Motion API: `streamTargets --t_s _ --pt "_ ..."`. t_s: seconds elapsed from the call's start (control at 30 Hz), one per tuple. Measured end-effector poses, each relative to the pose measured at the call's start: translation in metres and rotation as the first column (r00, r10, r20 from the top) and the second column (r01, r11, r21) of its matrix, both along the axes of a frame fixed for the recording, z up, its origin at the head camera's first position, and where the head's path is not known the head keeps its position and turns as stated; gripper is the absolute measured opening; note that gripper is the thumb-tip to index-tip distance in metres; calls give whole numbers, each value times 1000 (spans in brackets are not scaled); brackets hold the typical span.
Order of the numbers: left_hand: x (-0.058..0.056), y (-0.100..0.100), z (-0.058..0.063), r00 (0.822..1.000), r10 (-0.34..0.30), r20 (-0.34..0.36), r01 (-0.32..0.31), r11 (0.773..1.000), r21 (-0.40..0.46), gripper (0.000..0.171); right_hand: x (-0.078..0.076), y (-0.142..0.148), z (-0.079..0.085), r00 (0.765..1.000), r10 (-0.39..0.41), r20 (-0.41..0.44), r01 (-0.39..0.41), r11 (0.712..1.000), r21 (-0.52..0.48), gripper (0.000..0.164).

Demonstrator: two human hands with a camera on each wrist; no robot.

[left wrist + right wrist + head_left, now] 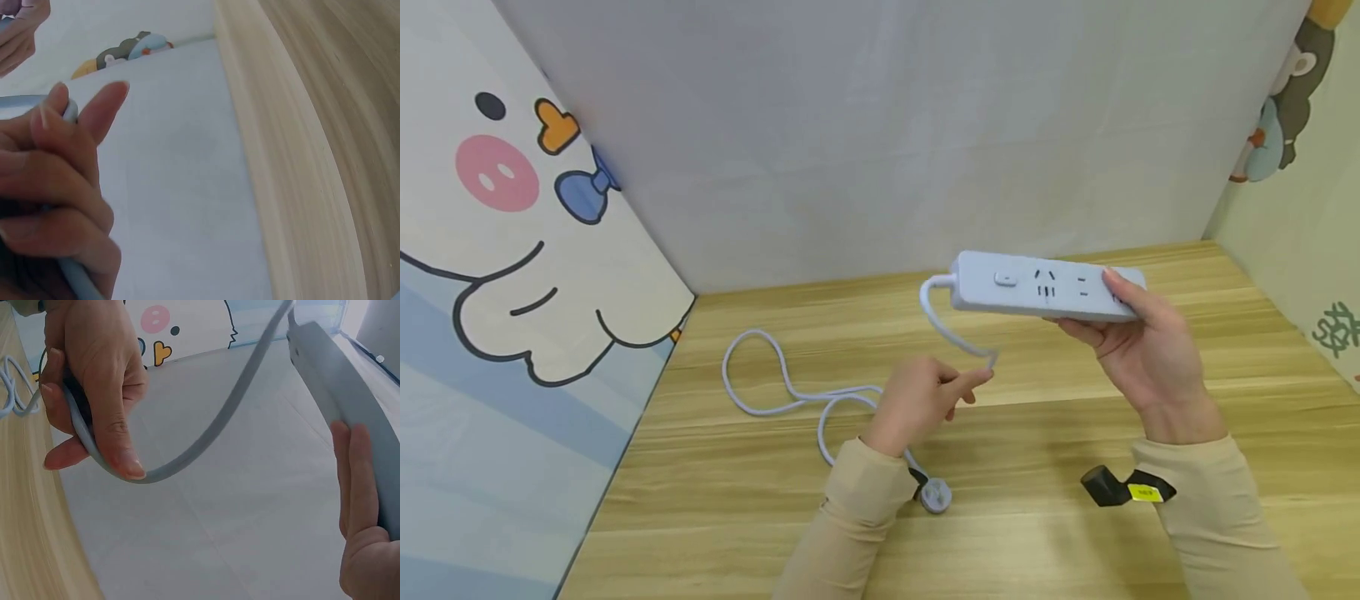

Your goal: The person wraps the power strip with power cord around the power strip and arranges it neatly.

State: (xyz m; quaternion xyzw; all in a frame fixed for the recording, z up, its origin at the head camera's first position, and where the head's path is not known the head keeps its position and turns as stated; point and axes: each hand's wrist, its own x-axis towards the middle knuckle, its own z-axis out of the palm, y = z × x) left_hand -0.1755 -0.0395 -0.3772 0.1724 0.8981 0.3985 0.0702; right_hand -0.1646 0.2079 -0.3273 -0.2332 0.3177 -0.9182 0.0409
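Observation:
A white power strip [1015, 283] with a switch and several sockets is held up over the table by my right hand [1153, 354], thumb on its top face and fingers beneath. Its cord [943, 329] leaves the left end and bends down to my left hand [921, 400], which grips it between thumb and curled fingers. In the right wrist view the cord [212, 434] sags between the left hand [103, 381] and the strip [350, 387]. The rest of the cord lies looped on the table, and its round plug [936, 495] sits beside the left sleeve.
The wooden table [700, 533] runs back to a pale cloth wall [887, 150]. A cartoon-printed panel [497, 292] borders it at left, another printed panel [1300, 217] at right. A black strap mount [1105, 486] sticks out from the right sleeve.

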Motion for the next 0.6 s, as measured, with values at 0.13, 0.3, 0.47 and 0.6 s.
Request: streamTargets --t_s 0.13,0.3,0.47,0.6 --pt "-4 -6 0 990 61 -129 -63 998 -11 30 -3 4 -3 989 141 -33 -133 975 179 45" --pt "-7 -15 10 974 183 -136 -186 983 -8 32 -6 10 -4 956 294 -29 -248 851 464 45" --pt "-5 -21 17 948 288 -134 -274 955 117 45 -6 13 -5 955 295 8 -228 719 656 34" --pt "-4 -29 22 907 321 -274 -269 940 210 40 -1 10 0 990 138 -1 -78 561 824 16"
